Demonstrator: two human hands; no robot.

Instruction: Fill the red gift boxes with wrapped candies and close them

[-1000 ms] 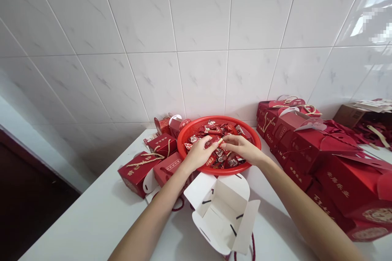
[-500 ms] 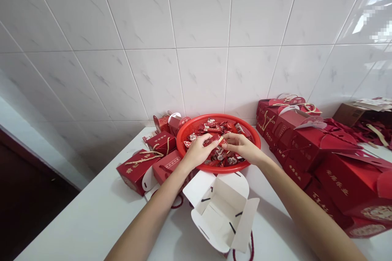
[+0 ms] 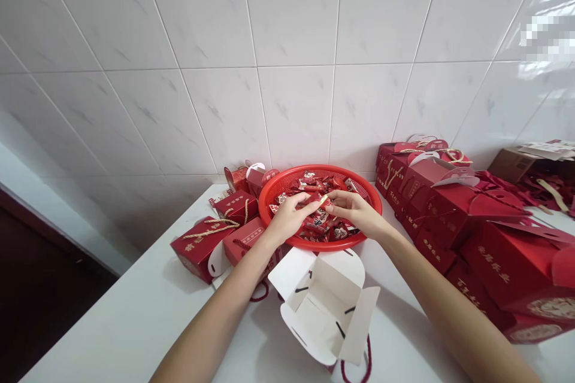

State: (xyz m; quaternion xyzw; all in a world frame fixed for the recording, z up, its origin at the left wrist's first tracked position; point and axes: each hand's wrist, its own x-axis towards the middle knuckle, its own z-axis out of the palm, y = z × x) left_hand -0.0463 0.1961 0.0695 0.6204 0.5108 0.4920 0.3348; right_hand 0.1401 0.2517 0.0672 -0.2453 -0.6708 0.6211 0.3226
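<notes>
Above a red plastic basket (image 3: 376, 209), my left hand (image 3: 288, 216) and my right hand (image 3: 358, 213) face each other with thumbs and fingers closed. Between their fingertips is a small red-wrapped candy (image 3: 323, 199) with a pale yellow end, partly hidden by the fingers. Red-wrapped candies (image 3: 318, 227) with white lettering fill the basket beneath. Just in front of it, between my forearms, stands a white-lined gift box (image 3: 321, 305), its flaps spread and its inside bare. A dark red cord (image 3: 369, 365) hangs at its right side.
Closed red gift boxes (image 3: 204, 245) with gold cords lie left of the basket. A long stack of red boxes (image 3: 480, 269) fills the right side. Behind it are a brown carton (image 3: 512, 166) and red pieces. A tiled wall (image 3: 296, 108) rises behind the white table (image 3: 135, 311).
The view has tilted very slightly. Both hands stay over the basket with the candy between them, and the fingers have shifted only a little.
</notes>
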